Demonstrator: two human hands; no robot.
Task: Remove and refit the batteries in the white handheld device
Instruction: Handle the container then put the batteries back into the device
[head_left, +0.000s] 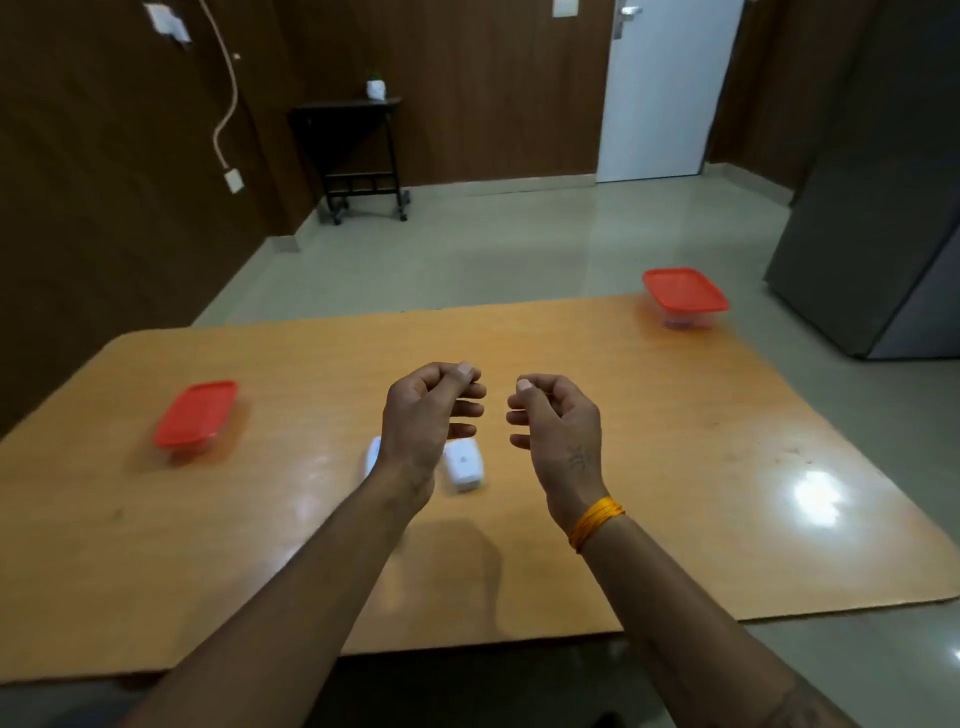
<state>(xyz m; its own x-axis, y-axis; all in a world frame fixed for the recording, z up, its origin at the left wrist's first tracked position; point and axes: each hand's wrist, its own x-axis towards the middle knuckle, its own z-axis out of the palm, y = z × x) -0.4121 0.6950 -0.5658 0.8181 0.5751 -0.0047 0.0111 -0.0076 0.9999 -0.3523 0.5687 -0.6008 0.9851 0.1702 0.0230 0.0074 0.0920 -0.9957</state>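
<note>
A white handheld device (464, 466) lies on the wooden table (675, 467), just below and between my hands. A second white piece (373, 453) sits to its left, mostly hidden behind my left wrist. My left hand (431, 410) hovers above the table with loosely curled fingers, the thumb resting on the index finger, and it holds nothing. My right hand (558, 421) hovers beside it in the same loose curl, also holding nothing. The two hands face each other a small gap apart. No batteries are visible.
A red-lidded container (196, 414) stands on the table's left side, and another red-lidded container (684, 294) stands at the far right corner. Beyond the table are tiled floor, a black side stand (358, 156) and a grey cabinet (878, 234).
</note>
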